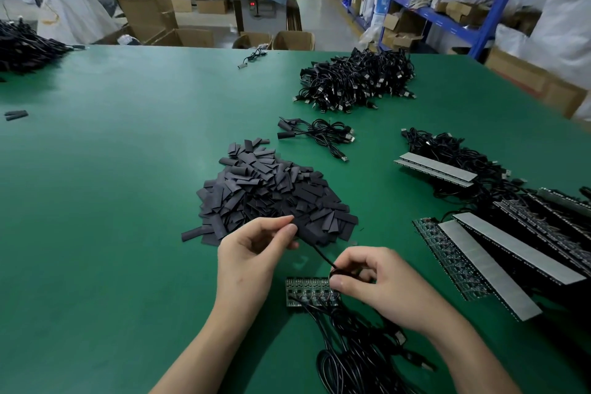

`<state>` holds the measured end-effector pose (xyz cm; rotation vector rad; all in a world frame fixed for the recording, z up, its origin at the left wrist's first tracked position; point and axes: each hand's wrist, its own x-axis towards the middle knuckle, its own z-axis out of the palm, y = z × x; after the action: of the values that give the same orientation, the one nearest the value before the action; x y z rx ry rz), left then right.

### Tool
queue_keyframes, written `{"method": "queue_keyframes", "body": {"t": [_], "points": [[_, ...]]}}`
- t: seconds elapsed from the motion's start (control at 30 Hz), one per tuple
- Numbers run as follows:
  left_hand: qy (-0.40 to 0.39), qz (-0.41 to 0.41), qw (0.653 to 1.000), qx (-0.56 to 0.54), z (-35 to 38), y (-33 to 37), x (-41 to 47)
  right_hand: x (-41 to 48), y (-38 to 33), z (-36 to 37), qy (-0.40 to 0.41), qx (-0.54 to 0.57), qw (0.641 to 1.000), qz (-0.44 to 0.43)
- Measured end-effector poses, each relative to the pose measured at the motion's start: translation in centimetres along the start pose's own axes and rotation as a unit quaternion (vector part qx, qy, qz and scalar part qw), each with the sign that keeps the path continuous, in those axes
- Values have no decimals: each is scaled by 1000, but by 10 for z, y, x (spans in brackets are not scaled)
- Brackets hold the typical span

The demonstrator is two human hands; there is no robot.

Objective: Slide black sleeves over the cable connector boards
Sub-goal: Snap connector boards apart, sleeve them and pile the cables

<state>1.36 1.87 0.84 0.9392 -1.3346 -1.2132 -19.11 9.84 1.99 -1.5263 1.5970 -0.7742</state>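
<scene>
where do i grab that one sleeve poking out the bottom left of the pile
Pinch the stray sleeve by its free left end, coming from the left over the table. It lies flat and juts out of the pile, so that end is clear while its right end sits against other sleeves.

Sleeve pile (271, 195) behind connector board (308, 293)

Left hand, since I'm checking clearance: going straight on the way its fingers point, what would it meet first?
Probably the pile of black sleeves: the left hand points up-right, fingertips at the pile's near edge, though its height above it is unclear.
</scene>
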Motion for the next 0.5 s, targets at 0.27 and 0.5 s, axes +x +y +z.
{"method": "queue_keyframes", "body": {"t": [0.27,0.5], "points": [[-127,13,971,201,-19,6,7,18,-23,-33,93,31,995,22],[-293,73,848,435,-47,15,20,112,-67,-73,201,-263,944,-4]]}}
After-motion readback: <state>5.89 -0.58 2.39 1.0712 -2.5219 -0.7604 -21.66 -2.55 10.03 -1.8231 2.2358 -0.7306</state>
